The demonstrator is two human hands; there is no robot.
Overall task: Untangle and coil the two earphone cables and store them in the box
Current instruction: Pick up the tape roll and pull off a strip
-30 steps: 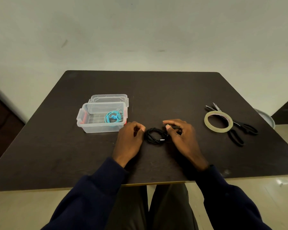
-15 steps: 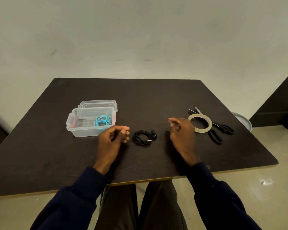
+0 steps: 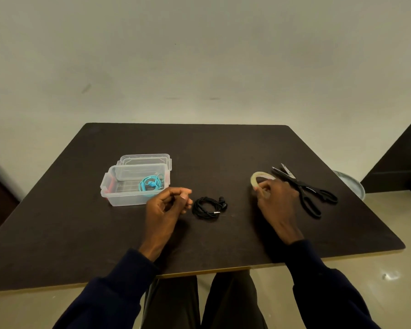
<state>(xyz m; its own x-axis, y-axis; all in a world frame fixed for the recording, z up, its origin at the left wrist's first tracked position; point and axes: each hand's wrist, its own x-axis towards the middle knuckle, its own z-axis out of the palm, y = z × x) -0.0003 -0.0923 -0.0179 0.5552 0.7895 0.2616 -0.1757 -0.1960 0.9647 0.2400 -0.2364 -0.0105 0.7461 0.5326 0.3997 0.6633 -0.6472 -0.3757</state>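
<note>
A dark counter (image 3: 223,148) fills the view. Nearest the person, the left hand (image 3: 167,206) hovers over it with fingers loosely curled, thumb close to the fingertips, holding nothing. Just to its right the black earphone cable (image 3: 208,208) lies on the counter, wound into a small coil with its plug and earbuds at the coil's right side, untouched by either hand. Farther right, the right hand (image 3: 277,200) has its fingers curled round the near edge of a tape roll (image 3: 258,176), which lies just beside black scissors (image 3: 305,192). Beyond the left hand sits the clear plastic box (image 3: 109,193), open, with the blue earphone cable (image 3: 150,184) coiled inside at its right end; the lid (image 3: 145,159) rests behind it, and a pale wall (image 3: 199,55) closes the scene. By my reading, one cable is stored and the other is coiled; what remains is probably taping the black coil, placing it in the box, and perhaps closing the lid.
</note>
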